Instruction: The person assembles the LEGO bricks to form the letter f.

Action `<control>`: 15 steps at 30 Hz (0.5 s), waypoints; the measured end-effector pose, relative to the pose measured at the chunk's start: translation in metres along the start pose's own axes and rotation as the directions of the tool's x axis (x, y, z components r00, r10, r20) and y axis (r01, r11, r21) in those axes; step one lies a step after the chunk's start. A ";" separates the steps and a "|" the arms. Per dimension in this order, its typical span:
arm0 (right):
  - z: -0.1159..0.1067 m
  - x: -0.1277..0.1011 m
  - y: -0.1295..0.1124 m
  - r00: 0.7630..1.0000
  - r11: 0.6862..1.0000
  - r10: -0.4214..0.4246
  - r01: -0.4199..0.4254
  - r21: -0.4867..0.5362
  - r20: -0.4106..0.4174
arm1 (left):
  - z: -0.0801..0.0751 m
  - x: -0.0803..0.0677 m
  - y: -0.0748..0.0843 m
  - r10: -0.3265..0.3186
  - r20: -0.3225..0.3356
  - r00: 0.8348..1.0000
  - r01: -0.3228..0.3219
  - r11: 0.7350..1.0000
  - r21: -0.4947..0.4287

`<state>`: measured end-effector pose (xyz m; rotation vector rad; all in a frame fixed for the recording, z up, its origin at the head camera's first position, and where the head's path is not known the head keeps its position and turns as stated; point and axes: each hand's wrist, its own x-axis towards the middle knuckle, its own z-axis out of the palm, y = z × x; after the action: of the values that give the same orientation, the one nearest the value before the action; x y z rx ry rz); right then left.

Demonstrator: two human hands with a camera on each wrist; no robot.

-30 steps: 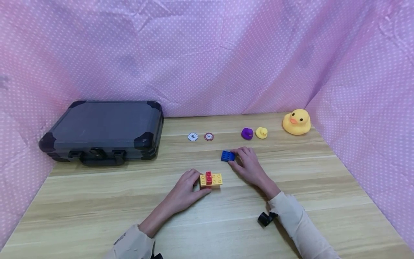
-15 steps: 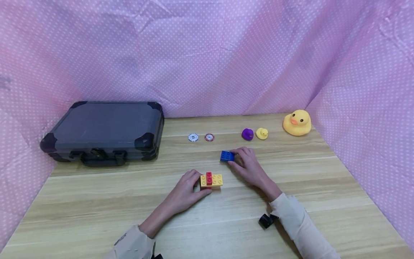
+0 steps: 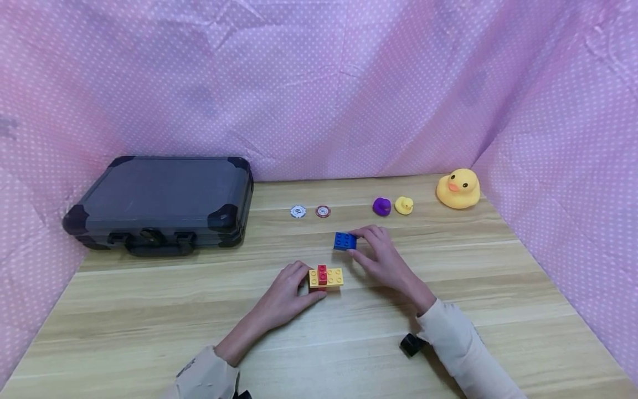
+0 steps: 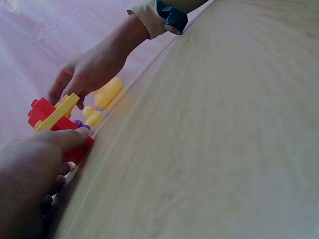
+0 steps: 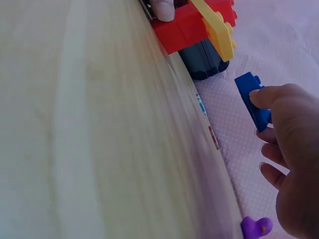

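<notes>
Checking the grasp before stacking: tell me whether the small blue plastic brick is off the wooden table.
Yes, the small blue plastic brick, pinched by the right hand, hangs clear of the wooden table.

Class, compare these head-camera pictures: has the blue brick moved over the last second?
Yes. The blue brick, pinched by the right hand, has shifted slightly left, judged against the red poker chip behind it, which stayed put.
</notes>
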<state>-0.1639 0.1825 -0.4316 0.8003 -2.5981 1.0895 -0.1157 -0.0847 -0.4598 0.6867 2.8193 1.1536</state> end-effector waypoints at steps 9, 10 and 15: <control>-0.005 -0.003 -0.017 0.999 0.999 -0.035 0.035 0.030 0.024 | -0.001 0.000 0.000 0.006 0.001 1.000 -0.006 1.000 -0.012; -0.005 -0.004 -0.019 0.999 0.999 -0.038 0.037 0.032 0.027 | -0.001 0.000 0.000 0.009 0.000 1.000 -0.009 1.000 -0.012; -0.009 -0.006 -0.029 0.997 0.996 -0.077 0.076 0.051 0.024 | -0.001 0.000 0.000 0.014 -0.006 1.000 -0.014 1.000 -0.018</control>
<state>-0.1423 0.1742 -0.4105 0.9237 -2.5478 1.1329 -0.1157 -0.0856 -0.4587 0.7038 2.8100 1.1841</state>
